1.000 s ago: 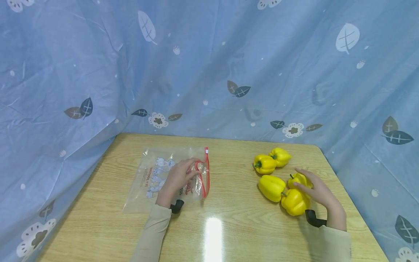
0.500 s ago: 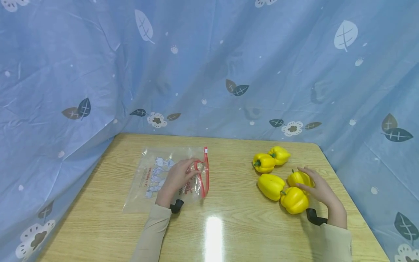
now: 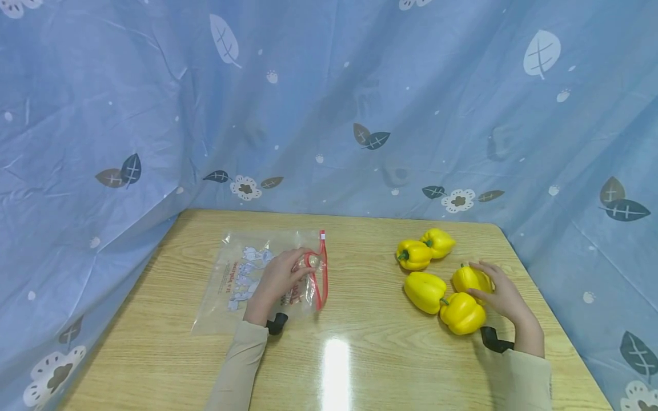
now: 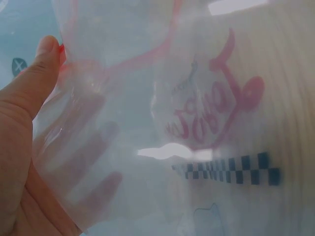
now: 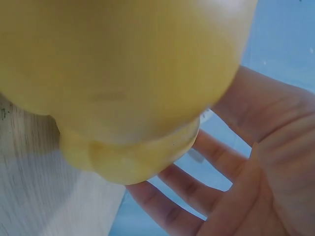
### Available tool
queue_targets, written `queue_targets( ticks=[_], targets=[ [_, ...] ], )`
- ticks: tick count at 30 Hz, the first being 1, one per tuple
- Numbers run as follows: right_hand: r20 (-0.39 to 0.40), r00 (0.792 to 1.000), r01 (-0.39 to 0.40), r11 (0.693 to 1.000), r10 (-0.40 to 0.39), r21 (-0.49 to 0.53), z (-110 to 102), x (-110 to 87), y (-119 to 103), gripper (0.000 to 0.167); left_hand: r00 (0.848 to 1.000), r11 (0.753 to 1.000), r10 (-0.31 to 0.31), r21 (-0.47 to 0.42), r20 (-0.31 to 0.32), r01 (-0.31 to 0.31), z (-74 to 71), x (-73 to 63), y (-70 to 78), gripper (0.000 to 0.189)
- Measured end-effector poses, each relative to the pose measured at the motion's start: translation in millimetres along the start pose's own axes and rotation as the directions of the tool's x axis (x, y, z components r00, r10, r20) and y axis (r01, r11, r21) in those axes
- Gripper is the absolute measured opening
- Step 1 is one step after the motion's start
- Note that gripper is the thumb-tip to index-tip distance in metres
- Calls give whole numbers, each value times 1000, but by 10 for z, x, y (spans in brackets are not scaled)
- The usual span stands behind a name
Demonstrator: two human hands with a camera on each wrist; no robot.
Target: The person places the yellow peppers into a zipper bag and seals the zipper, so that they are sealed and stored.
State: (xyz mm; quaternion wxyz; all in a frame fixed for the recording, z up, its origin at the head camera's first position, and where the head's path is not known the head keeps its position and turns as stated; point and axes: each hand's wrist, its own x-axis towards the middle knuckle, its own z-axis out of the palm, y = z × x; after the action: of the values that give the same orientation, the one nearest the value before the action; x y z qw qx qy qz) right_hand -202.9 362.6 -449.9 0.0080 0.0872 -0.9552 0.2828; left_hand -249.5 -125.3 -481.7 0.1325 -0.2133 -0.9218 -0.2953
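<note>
A clear zipper bag with a red rim and printed pictures lies flat on the left. My left hand holds its mouth apart at the rim. In the left wrist view, the fingers show through the film while the thumb stays outside it. My right hand grips a yellow bell pepper from its right side; its fingertips touch the pepper in the right wrist view. Another yellow bell pepper sits just in front and partly covers the thumb in that view.
Beside the held one lies a long yellow bell pepper. Two more, one nearer and one farther, touch each other at the back. A patterned blue curtain borders the wooden table.
My right hand has shifted slightly right and turned the pepper in its grip, which has moved a little away from its neighbour. The left hand and bag stay put.
</note>
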Motion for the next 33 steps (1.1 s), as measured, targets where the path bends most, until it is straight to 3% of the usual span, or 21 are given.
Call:
queue_targets(
  ticks=[8, 25, 33],
  targets=[
    [-16, 1000, -11, 1000, 11, -18, -19, -6, -20, 64, 1000, 1000, -4, -7, 4, 4, -4, -2, 2, 41],
    [-155, 987, 47, 998, -52, -40, -88, -41, -158, 58, 1000, 1000, -27, 2, 15, 27, -28, -2, 30, 42],
    [-196, 977, 89, 996, -84, 20, -121, -44, -266, 59, 999, 1000, -28, -9, 29, 28, -30, -20, 39, 43]
  ],
)
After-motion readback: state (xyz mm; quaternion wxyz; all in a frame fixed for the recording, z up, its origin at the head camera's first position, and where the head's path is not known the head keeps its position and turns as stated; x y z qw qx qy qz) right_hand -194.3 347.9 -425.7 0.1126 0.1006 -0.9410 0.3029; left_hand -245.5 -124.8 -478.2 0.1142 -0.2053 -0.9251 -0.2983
